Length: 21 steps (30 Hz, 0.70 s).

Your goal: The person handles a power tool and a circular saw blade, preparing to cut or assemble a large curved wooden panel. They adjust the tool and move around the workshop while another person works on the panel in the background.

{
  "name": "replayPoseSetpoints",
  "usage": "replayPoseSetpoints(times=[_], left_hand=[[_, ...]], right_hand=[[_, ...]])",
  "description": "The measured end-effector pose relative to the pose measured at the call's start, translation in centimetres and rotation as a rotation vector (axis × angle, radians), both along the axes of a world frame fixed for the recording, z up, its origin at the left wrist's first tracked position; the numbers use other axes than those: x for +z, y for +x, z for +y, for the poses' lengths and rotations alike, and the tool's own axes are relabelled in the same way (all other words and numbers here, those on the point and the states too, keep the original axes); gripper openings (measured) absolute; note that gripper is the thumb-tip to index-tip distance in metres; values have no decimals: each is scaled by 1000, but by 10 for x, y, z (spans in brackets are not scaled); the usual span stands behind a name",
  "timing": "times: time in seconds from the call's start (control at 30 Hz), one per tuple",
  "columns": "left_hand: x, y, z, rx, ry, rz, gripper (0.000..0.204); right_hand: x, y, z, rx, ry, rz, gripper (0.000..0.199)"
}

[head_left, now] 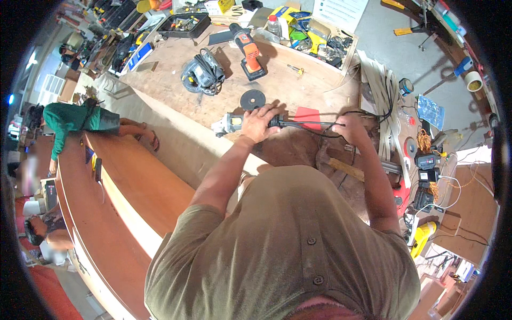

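My left hand point(260, 123) is wrapped over the body of an angle grinder point(228, 124), which lies on the wooden workbench point(176, 96) with its head toward the left. A black power cord point(309, 123) runs from the grinder's rear end to the right. My right hand point(349, 129) has its fingers closed round this cord, a forearm's length from the tool. Just beyond the grinder lies a black cutting disc point(253, 100). Under the cord sits a flat red piece point(308, 117). A hammer's wooden handle point(346, 169) shows near my right forearm.
An orange cordless drill point(248, 52) and a grey corded power tool point(203, 73) stand farther back. Behind them are a black tray point(185, 24) and a cluttered wooden box point(341, 53). Batteries point(426, 161) and cables lie at right. Two people are at left, one in a green top point(66, 120) near long wooden panels point(133, 176).
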<state>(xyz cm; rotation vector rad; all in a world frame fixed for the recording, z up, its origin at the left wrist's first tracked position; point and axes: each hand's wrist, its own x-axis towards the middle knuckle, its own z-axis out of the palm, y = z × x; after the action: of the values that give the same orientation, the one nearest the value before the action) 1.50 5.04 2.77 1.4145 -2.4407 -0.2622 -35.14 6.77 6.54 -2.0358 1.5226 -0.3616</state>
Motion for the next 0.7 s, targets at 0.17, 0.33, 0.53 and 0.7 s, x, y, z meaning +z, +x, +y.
replayPoseSetpoints(times=[0.17, 0.33, 0.53, 0.7], left_hand=[[14, 23, -6, -19, 232, -29, 100], [16, 32, -9, 79, 330, -373, 106], [31, 61, -13, 177, 213, -232, 83], [79, 100, 4, 308, 178, 253, 63]], right_hand=[[-17, -28, 10, 33, 83, -176, 27], [33, 17, 5, -93, 36, -376, 23], [141, 85, -5, -138, 3, -688, 21], [254, 144, -13, 94, -86, -832, 39]])
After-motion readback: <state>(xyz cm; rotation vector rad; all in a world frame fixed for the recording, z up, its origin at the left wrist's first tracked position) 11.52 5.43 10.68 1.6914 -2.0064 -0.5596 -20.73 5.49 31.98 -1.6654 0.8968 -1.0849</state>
